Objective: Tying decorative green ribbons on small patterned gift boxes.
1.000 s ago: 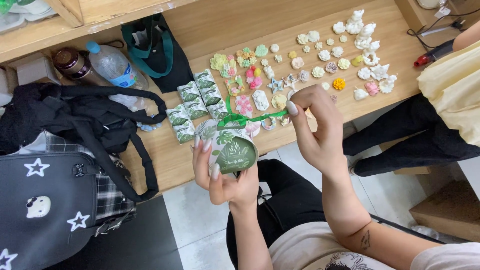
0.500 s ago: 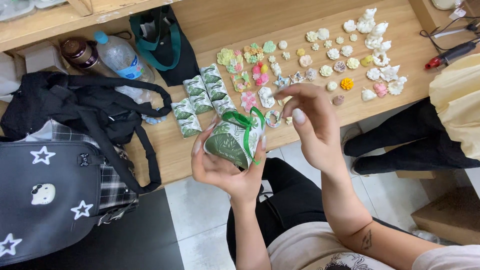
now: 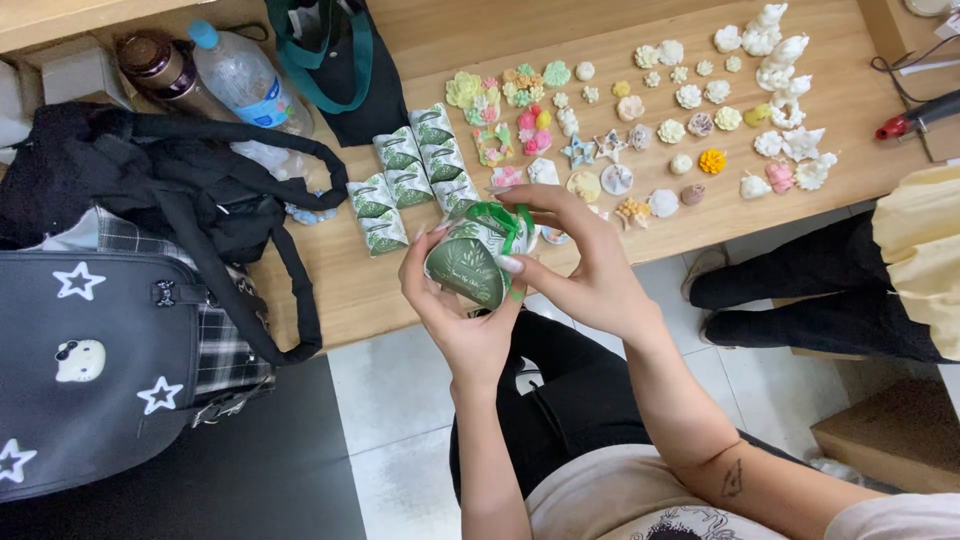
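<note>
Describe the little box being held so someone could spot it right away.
On the wooden table, find the row of small leaf-print boxes. Just in front, at the table's edge, the left hand and right hand hold the green leaf-print box. Only it shows a green ribbon.

Small box (image 3: 470, 262) in the hands: dark green and white leaf print, bright green ribbon (image 3: 505, 222). Matching leaf-print boxes (image 3: 405, 180) on the light brown wood surface (image 3: 330, 290). Little moulded shapes (image 3: 690, 110): white, cream, pink, yellow, pale green, one orange. Black bag (image 3: 170, 190). Dark grey backpack (image 3: 90, 360), white stars. Bottle (image 3: 235, 70), blue cap. Black pouch (image 3: 340, 60), green straps.
</note>
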